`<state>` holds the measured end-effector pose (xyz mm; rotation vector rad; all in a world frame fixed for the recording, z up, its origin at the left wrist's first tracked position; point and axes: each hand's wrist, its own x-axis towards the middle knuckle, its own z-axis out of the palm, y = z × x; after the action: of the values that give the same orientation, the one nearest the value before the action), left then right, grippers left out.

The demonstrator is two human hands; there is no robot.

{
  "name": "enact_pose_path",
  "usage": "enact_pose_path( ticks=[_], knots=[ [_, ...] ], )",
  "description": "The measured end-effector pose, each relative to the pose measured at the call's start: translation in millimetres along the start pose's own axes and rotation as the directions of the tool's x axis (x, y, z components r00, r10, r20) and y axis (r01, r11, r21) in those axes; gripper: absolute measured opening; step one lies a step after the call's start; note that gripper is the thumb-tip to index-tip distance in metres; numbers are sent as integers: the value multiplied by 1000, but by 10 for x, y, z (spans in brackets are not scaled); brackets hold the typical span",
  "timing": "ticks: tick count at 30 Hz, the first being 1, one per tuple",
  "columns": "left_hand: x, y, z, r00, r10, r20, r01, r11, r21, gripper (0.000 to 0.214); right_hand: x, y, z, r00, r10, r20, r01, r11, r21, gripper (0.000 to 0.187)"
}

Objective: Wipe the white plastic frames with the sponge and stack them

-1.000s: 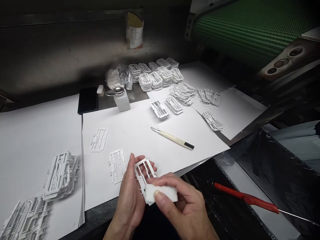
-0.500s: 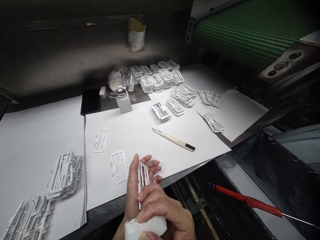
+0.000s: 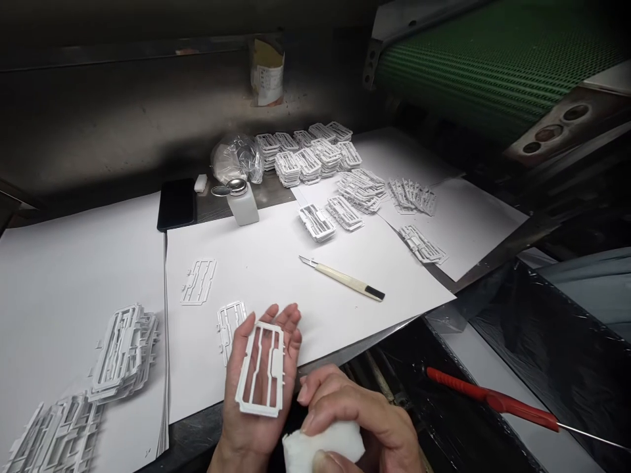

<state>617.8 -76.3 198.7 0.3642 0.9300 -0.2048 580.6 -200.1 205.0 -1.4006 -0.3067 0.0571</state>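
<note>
On my left hand [image 3: 250, 435], palm up at the front edge of the table, lies a white plastic frame [image 3: 277, 368] with long slots, held at its edge by the thumb. My right hand [image 3: 369, 417] is just to the right, pinching a soft white wiping pad [image 3: 303, 450] between thumb and fingers, apart from the frame. Past my left fingers rests a second frame [image 3: 225, 335], partly hidden by the hand, and another thin frame [image 3: 198, 282] lies farther back. A craft knife [image 3: 342, 277] lies on the white paper [image 3: 266, 263].
Piles of frames stand at left [image 3: 125, 351] and back [image 3: 318, 223]. Near the back are a pump bottle [image 3: 244, 207], a phone [image 3: 176, 205] and a plastic bag [image 3: 237, 159]. At right are a red-handled tool [image 3: 493, 397] and a green mesh conveyor [image 3: 468, 72].
The frame in my left hand has turned from edge-on to face up as the palm opened out. My right hand has drawn away to the right with the pad.
</note>
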Motion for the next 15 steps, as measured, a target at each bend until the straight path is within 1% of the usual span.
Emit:
enact_pose_path(
  ticks=[1, 3, 5, 7, 9, 10, 12, 15],
  knots=[
    [13, 16, 6, 999, 54, 10, -54, 999, -5, 28, -32, 18, -2, 999, 52, 7, -52, 999, 11, 21],
    [33, 22, 3, 988, 136, 68, -137, 990, 23, 31, -92, 54, 4, 987, 156, 41, -158, 986, 51, 27],
    [45, 2, -22, 976, 171, 136, -181, 981, 68, 31, -136, 81, 14, 973, 224, 59, -229, 968, 101, 30],
    [52, -20, -64, 967, 132, 216, -160, 980, 115, 33, -161, 100, 21, 967, 252, 29, -254, 957, 137, 32],
    [51, -22, -108, 953, 48, 298, -105, 979, 177, 38, -169, 113, 21, 966, 257, 1, -254, 955, 151, 32],
    [47, -15, -124, 948, 3, 320, -76, 973, 216, 41, -168, 119, 19, 967, 255, -4, -252, 956, 151, 32],
    [31, 5, -140, 948, -69, 311, -28, 954, 298, 46, -164, 133, 11, 970, 243, -4, -240, 960, 143, 30],
    [-9, 17, -124, 960, -105, 259, 9, 938, 346, 50, -154, 156, -7, 977, 212, 4, -211, 969, 128, 28]
  ],
)
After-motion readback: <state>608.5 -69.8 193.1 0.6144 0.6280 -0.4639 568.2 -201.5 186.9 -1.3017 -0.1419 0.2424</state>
